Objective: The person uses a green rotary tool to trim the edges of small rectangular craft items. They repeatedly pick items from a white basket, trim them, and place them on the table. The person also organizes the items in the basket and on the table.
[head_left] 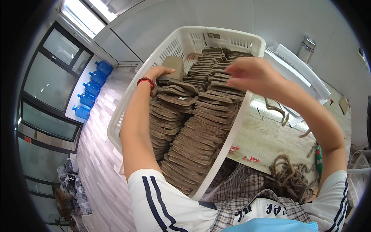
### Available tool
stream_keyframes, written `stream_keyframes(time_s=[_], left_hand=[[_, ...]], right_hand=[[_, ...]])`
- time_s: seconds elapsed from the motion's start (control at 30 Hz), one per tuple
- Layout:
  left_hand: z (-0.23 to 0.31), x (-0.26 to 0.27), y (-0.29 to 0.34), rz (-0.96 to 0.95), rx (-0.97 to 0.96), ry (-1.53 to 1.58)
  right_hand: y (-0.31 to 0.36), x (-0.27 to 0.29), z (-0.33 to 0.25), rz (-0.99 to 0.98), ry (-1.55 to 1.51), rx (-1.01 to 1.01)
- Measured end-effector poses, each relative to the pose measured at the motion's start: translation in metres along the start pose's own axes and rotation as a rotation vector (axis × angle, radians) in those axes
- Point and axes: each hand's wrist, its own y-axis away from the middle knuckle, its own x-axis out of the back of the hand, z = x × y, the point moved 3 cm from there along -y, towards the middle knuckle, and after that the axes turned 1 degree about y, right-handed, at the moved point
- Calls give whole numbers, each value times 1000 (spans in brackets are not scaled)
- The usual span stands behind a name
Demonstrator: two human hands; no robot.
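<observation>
A white slotted plastic basket is packed with rows of flat, rounded brown pads that look rough and fibrous, mostly standing on edge. Inside its left wall, my left hand is closed on a brown pad that lies face up at the far end of the left row. The thumb rests across this pad, while the other fingers are hidden. Over the right-hand rows hovers my right hand, smeared by motion. Its fingers point left, and nothing can be made out in them.
Right of the basket is a pale wood-patterned table, with a tangle of brown cord, a green-handled tool and a white machine. A steel flask stands behind. Several blue water bottles line the wall at left.
</observation>
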Motion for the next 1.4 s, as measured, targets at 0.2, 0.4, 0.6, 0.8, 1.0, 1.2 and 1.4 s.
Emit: stream_keyframes(time_s=[0.2,0.4,0.6,0.8,1.0,1.2,1.4], left_hand=[[27,8,16,414,-705,-453],[32,-27,107,-81,-1066,-357],[-13,-41,91,-381,-684,-109],[1,-39,110,-226,-852,-332],[-3,-39,120,-143,-850,-264],[-28,-16,107,304,-703,-357],[-27,-18,113,481,-580,-566]], right_hand=[[-71,-90,-48,-206,322,239],[-84,-140,-34,-225,452,425],[-50,-69,-55,85,142,588],[-107,-31,-29,275,274,53],[-132,-120,14,-175,419,3],[-124,-136,16,-351,416,-79],[-127,-131,14,-207,292,-110]])
